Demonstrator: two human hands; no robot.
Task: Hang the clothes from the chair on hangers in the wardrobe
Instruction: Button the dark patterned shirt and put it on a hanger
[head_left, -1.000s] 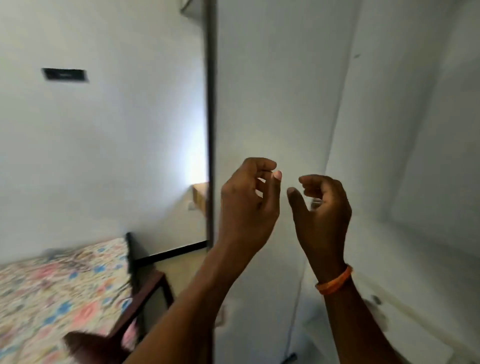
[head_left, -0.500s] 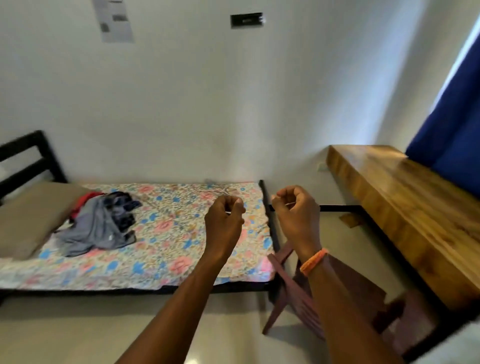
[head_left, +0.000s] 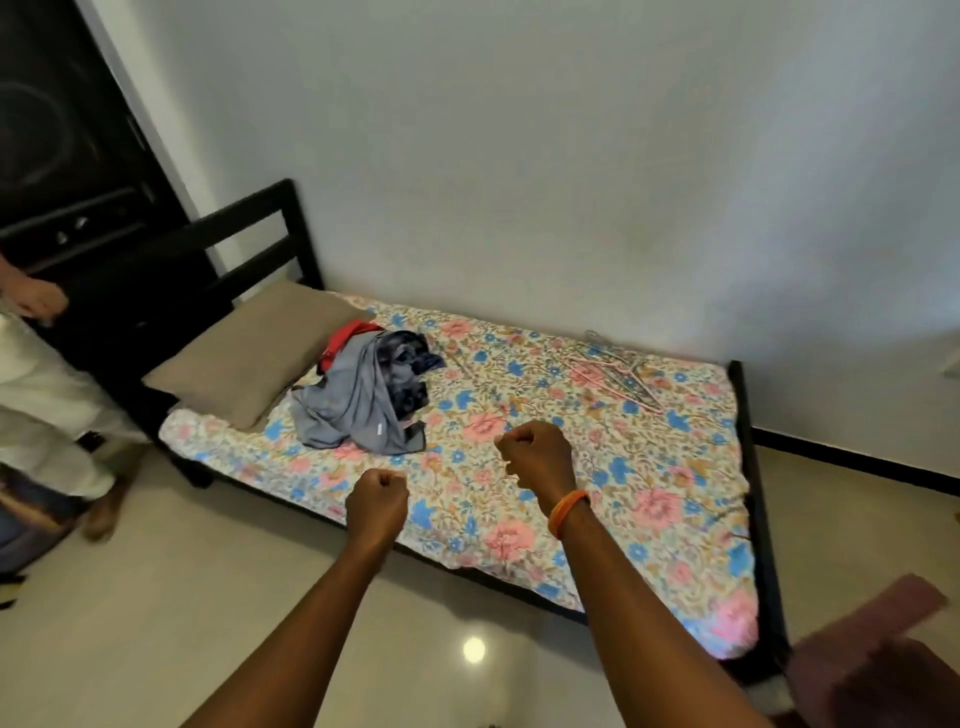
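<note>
While raised over the near edge of the bed (head_left: 519, 519), both curled into fists and gripping nothing: left hand (head_left: 377, 501) lower, at the mattress edge; right hand (head_left: 537, 457) farther over the floral sheet, orange band (head_left: 567, 512) on its wrist. Heaped on the bed just beside the tan pillow (head_left: 254, 353), toward the headboard end: clothes (head_left: 363, 395) (grey on top, dark blue and red beneath). Scattered at the bed's far side near the wall, toward the foot end: hangers (head_left: 615, 371). Standing off the headboard end: another person (head_left: 47, 395), partly cropped.
</note>
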